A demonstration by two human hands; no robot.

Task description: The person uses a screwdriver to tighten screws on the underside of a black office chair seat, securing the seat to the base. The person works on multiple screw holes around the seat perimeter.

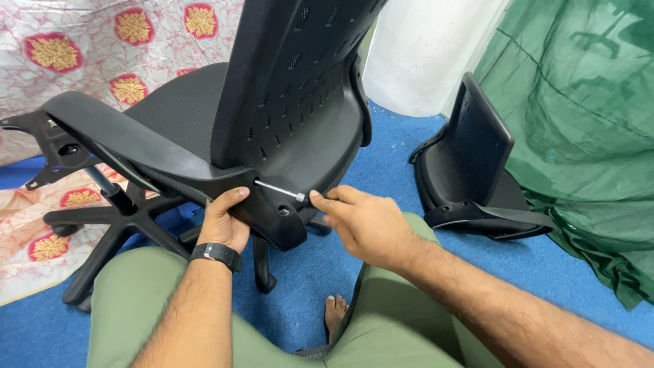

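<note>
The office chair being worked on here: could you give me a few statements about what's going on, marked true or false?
1. The right hand pinches the head of a silver bolt that sticks out of the black office chair's back bracket. True.
2. The left hand lies flat on the blue carpet. False: it grips the lower edge of the chair's bracket.
3. A black wristband sits on the left wrist. True.
4. A second black chair part lies on the carpet to the right. True.
5. The cloth hanging on the right is red. False: it is green.
</note>
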